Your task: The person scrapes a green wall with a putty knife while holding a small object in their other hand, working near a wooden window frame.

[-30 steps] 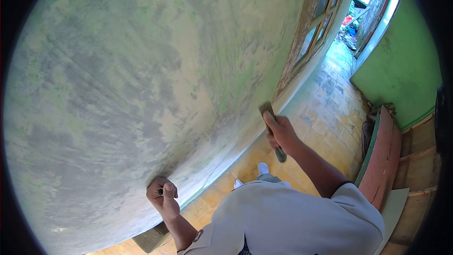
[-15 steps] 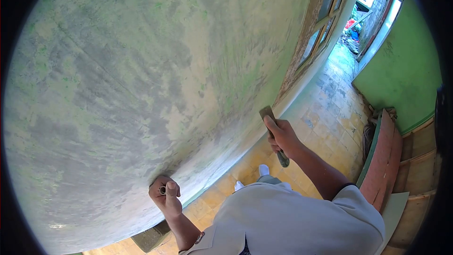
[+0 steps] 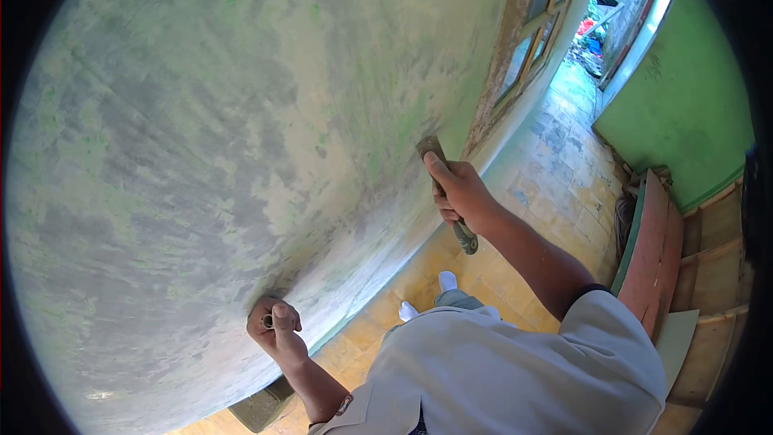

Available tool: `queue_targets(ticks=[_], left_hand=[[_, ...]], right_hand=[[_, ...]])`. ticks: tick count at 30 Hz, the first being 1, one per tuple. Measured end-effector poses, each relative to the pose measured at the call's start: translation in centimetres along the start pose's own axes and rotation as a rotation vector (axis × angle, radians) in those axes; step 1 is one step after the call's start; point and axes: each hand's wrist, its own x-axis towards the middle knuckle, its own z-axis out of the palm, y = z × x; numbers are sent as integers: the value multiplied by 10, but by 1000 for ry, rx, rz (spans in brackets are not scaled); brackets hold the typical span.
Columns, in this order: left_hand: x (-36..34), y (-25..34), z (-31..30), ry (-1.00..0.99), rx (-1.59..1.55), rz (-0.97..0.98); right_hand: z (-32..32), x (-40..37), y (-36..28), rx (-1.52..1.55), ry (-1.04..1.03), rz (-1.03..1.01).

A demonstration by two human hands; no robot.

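Observation:
My right hand (image 3: 465, 192) is wrapped round a putty knife (image 3: 431, 147), thumb pressed along its stained blade. The tip of the blade is right at the patchy wall (image 3: 298, 105), a little left of the window frame. Below the fist, the end of the knife's handle sticks out. Lower down, my left hand (image 3: 275, 329) is closed close against the wall. From that fist shows the round, hollow end of a handle (image 3: 267, 321); the rest of this tool is hidden by the fingers.
A wooden window frame (image 3: 515, 56) is set in the wall. Yellowish tiles cover the floor (image 3: 555, 185) towards a doorway. At right, a reddish board (image 3: 649, 250) leans near a green panel (image 3: 684, 97). A dark block-like object (image 3: 262, 407) lies low by the wall.
My right hand has moved up and left with the putty knife, bringing its blade to the wall. My left hand has shifted only slightly. The view has turned a little.

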Motion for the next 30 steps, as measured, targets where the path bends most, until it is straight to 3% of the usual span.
queue_targets(ticks=[7,9,17,19,23,25,30], left_hand=[[2,1,4,50,23,-12],[1,-2,3,43,15,-18],[-8,-17,18,-128,-61,-151],[-9,-18,22,-148,-59,-159],[-12,-20,31,-183,-73,-225],[-11,-23,33,-231,-83,-225],[-15,-24,37,-226,-112,-247]], right_hand=[[-14,-22,11,-51,-25,25],[-12,-22,17,-103,-34,138],[-9,-17,7,20,-12,-46],[-18,-23,23,10,-22,80],[-7,-5,9,-52,13,54],[-6,6,-2,-22,-56,-81],[-20,-18,12,-11,6,-1]])
